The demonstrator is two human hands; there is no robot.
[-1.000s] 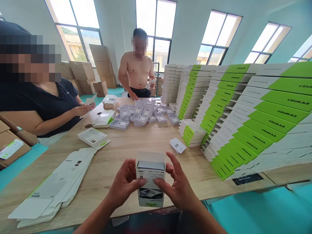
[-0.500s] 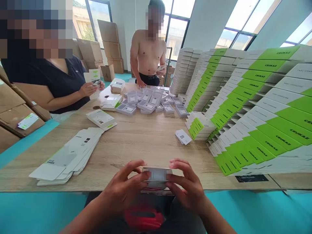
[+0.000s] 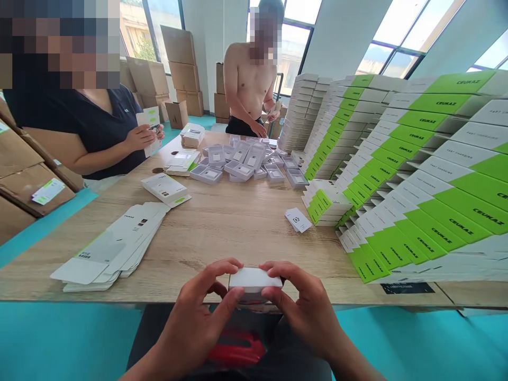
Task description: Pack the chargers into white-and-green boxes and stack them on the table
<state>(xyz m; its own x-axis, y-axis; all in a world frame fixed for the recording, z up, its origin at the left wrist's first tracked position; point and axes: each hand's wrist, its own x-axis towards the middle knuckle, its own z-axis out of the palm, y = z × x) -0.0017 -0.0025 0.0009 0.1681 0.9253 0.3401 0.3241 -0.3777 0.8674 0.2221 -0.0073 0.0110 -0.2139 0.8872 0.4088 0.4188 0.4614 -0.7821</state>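
Note:
Between my two hands, at the table's front edge, is a small white cardboard box (image 3: 254,278) whose top end is a closed white flap. My left hand (image 3: 208,304) grips its left side, thumb at the near edge and fingers at the far corner. On the other side my right hand (image 3: 301,301) holds it the same way. The lower part of the box is mostly hidden. Ahead and to the right lie a few small white cards (image 3: 297,220). A stack of flattened white cartons (image 3: 115,243) lies to the left.
Tall stacks of green-and-white boxes (image 3: 428,196) line the right side. Clear plastic trays (image 3: 240,161) are heaped at the far middle. More cartons (image 3: 164,189) lie at left. One co-worker (image 3: 107,132) sits at left holding a carton; another person (image 3: 250,84) stands behind the trays.
The top end of the box, open before with a grey tray showing inside, is now covered by its white flap. My thumbs have moved to its near edge.

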